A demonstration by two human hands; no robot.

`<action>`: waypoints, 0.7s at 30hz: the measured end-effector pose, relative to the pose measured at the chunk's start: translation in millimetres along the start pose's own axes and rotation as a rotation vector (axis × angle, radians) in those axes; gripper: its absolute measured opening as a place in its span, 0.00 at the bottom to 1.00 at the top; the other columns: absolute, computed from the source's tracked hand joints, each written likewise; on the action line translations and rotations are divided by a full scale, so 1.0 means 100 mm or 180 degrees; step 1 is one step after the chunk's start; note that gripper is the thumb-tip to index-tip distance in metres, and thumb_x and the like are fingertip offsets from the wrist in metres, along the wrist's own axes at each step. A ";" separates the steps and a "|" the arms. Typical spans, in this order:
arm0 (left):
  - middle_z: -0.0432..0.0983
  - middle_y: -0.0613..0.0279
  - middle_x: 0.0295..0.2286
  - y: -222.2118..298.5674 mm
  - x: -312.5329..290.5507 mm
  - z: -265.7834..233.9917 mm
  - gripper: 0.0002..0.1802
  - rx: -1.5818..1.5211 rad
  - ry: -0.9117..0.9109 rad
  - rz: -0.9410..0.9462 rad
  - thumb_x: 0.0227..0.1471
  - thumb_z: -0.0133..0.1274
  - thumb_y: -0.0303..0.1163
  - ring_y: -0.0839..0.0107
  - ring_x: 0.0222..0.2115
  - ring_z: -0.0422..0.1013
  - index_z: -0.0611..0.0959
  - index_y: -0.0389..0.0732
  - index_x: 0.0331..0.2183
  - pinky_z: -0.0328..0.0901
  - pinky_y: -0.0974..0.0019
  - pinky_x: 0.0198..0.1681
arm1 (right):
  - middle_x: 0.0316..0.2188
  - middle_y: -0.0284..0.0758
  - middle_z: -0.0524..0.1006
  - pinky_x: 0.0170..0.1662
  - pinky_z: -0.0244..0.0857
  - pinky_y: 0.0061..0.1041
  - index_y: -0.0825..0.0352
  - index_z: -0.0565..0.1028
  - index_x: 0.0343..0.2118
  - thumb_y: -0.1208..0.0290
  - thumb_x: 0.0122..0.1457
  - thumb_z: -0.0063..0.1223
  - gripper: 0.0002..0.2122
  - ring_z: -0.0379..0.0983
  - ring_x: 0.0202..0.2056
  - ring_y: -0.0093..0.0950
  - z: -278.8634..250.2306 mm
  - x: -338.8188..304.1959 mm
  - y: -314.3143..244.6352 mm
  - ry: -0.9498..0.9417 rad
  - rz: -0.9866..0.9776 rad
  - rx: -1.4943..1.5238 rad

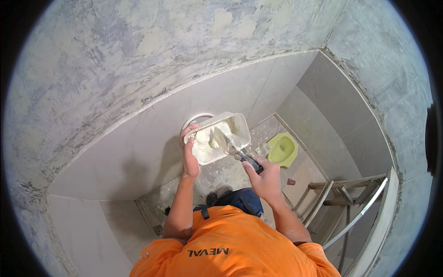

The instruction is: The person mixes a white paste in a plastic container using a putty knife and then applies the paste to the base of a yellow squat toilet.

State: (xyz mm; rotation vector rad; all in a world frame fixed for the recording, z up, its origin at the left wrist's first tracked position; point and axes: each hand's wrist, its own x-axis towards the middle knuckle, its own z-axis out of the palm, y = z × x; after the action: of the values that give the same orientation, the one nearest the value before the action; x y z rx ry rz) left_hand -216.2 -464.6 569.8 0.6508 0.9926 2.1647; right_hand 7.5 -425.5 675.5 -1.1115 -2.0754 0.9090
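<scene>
A white rectangular plastic tub (239, 123) is gripped at its left end by my left hand (190, 152), fingers over the rim. Pale cream paste (203, 147) coats its inside and lies in a lump near my left fingers. My right hand (265, 177) is closed round the black handle of a putty knife (250, 161). The knife's paste-smeared blade (221, 142) reaches into the tub. Whether its tip touches the paste I cannot tell.
A yellow-green squat toilet pan (282, 150) is set in the spattered floor ahead on the right. Behind the tub stands a round white rim (196, 119), perhaps a bucket. A wooden ladder-like frame (344, 194) leans at the right. Grey tiles (143, 138) line the lower walls, with patchy plaster (138, 51) above.
</scene>
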 end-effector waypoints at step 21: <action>0.64 0.54 0.60 -0.41 0.05 -0.33 0.28 0.0433 -0.0647 -0.1327 0.71 0.33 0.48 0.61 0.62 0.61 0.66 0.41 0.62 0.55 0.56 0.66 | 0.17 0.41 0.73 0.29 0.66 0.33 0.68 0.84 0.37 0.67 0.55 0.63 0.11 0.68 0.20 0.30 0.14 0.46 0.04 -0.1218 0.0265 -0.0046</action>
State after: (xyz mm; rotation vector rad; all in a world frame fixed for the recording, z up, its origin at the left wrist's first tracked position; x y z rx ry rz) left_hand -226.4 -455.9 519.0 0.6463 1.0639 1.6474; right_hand -23.0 -388.3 673.0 -1.1055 -2.3546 1.2284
